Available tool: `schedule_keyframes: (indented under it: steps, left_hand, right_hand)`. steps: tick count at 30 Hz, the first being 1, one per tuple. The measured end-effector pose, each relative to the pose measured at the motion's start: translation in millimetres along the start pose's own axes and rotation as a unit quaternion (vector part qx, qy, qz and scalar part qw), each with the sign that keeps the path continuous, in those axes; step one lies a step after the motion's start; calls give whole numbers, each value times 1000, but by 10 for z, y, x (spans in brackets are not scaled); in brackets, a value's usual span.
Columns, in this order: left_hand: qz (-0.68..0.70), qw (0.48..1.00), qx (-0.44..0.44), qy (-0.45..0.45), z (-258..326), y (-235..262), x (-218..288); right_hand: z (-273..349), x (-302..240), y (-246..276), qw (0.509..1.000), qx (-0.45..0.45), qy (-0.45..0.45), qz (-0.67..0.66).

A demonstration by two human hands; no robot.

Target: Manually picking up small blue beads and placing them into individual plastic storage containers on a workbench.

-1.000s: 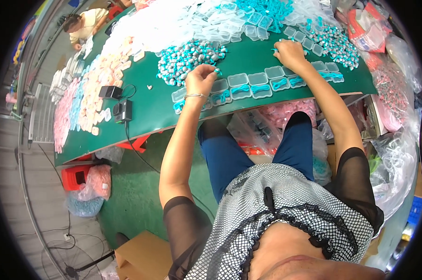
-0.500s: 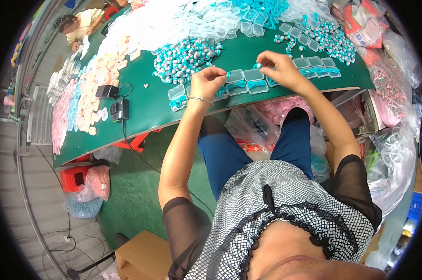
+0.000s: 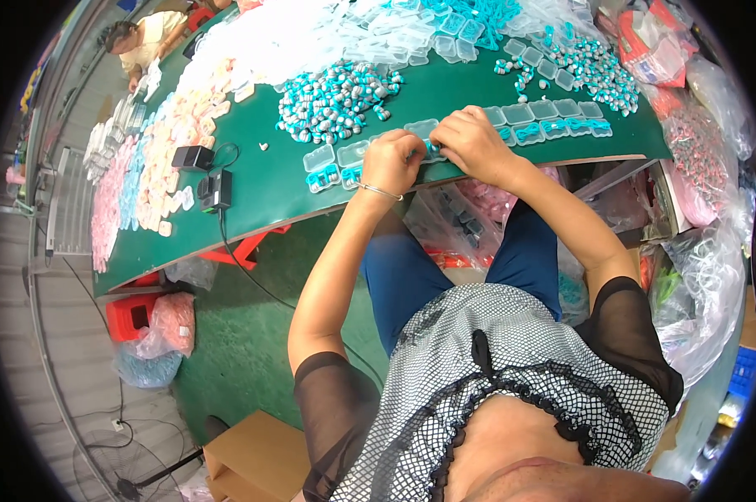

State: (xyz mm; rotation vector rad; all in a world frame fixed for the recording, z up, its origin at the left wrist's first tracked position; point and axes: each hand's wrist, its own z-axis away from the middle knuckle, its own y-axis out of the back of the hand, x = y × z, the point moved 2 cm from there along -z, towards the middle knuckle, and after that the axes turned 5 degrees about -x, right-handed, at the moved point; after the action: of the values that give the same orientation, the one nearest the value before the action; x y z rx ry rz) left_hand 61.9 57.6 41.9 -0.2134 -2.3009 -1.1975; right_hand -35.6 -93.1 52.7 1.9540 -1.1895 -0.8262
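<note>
1. A row of clear cases [image 3: 556, 117] lies along the near edge of the green desk [image 3: 269, 180], their lids folded back; teal cords [image 3: 527, 132] sit in the halves nearer the person.
2. The left hand [image 3: 390, 165] is over the row, left of its middle, fingers curled inward; what its grip has, if anything, I cannot tell.
3. The right hand [image 3: 470, 140] is just beside it, fingertips bent down at the same case; a bit of teal shows between the hands, but whether this grip is grasping it I cannot tell.
4. Beyond the left hand sits a pile of grey-and-teal plugs [image 3: 336, 102]; a second heap [image 3: 602, 74] of similar small pieces lies at the far right.
5. Farther back are heaped clear cases [image 3: 374, 52] and a tangle of teal cord [image 3: 488, 12].
6. Toward the left lie peach pieces [image 3: 164, 171] and a black device [image 3: 215, 191] with a cable.
7. At the upper left, another person [image 3: 150, 40] leans by the desk.
</note>
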Motion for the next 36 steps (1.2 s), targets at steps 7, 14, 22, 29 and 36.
schedule_keyframes:
  steps: [7, 14, 22, 29, 36]
  left_hand:
    - [-60, 998, -28, -4, -9, 17, 31]
    - [-8, 999, 33, -20, 30, 42, 7]
    - [-85, 995, -48, 3, -4, 53, 18]
    - [-118, 991, -56, 10, 21, 53, 48]
    - [-136, 988, -60, 30, 19, 88, 118]
  right_hand:
    - [6, 9, 7, 993, -95, -34, -55]
    - [-34, 5, 84, 997, 10, -27, -66]
    - [11, 54, -34, 995, -78, -14, -63]
    - [20, -6, -12, 996, -68, -42, -45]
    - [66, 18, -31, 996, -52, -57, -40]
